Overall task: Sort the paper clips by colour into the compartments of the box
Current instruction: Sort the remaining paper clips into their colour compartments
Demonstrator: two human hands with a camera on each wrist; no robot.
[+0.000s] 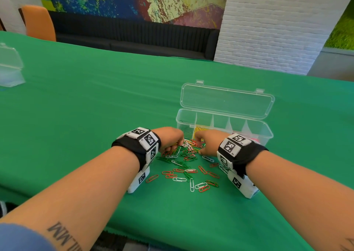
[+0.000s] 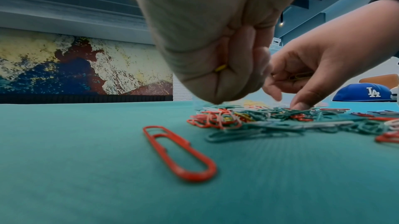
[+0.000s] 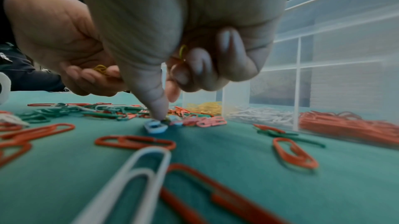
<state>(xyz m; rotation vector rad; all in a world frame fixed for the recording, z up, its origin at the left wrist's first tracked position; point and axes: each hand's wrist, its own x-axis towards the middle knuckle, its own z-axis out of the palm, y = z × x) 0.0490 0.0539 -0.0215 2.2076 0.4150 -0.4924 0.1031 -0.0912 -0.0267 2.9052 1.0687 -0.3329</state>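
On the green-covered bench (image 1: 80,101), both hands are working at the far edge of a loose pile of paper clips (image 1: 186,153), red, green and white ones lying tangled and scattered toward the person. The left hand (image 1: 169,138) is hovering over the pile with its fingers (image 2: 235,74) curling into the palm and clamping on yellow clips (image 2: 220,68), one yellow end poking out between them. The right hand (image 1: 207,142) is reaching down with its thumb tip (image 3: 158,110) touching the pile, while its other fingers (image 3: 200,63) are folding around a few yellow clips held in the palm. Just behind the hands, the clear compartment box (image 1: 266,130) is standing with its lid (image 1: 227,101) tilting open at the back. In the right wrist view its compartments are holding yellow clips (image 3: 205,107), white clips (image 3: 262,115) and red clips (image 3: 349,125), each colour apart. A blue cap (image 2: 364,93) is lying farther along the bench, and another clear box (image 1: 10,65) is sitting well apart at the left.
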